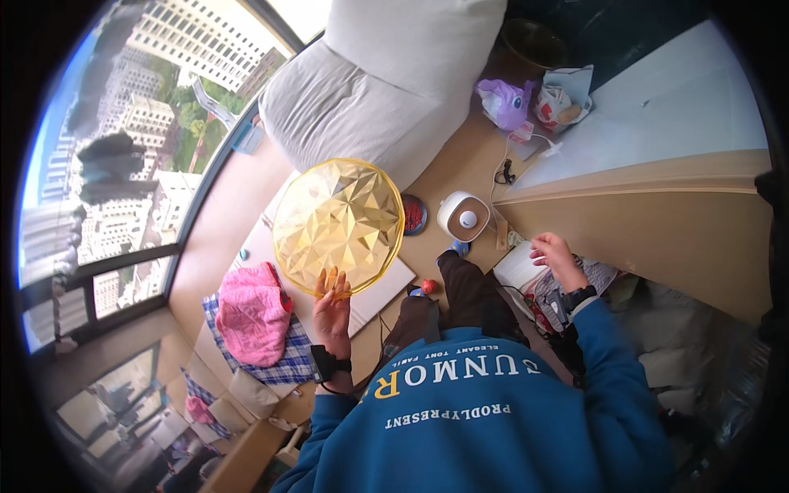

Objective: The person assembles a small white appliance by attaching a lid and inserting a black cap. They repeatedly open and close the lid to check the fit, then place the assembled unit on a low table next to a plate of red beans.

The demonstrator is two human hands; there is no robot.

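My left hand point(333, 308) grips the near rim of a large, clear yellow faceted plate point(339, 223) and holds it up over the window ledge. My right hand point(556, 256) reaches to the right, fingers curled above a white sheet or box point(519, 267) and a cluttered pile of items by the wooden desk edge; whether it grips anything is unclear. Both wrists wear black bands. My blue sweatshirt sleeves fill the lower part of the view.
A pink cloth point(251, 312) lies on a blue checked cloth point(283, 361). A small white round device point(463, 215) stands on the floor near a red-filled dish point(413, 214). Grey cushions point(362, 90), a purple bag point(505, 103) and a large window point(123, 148) lie beyond.
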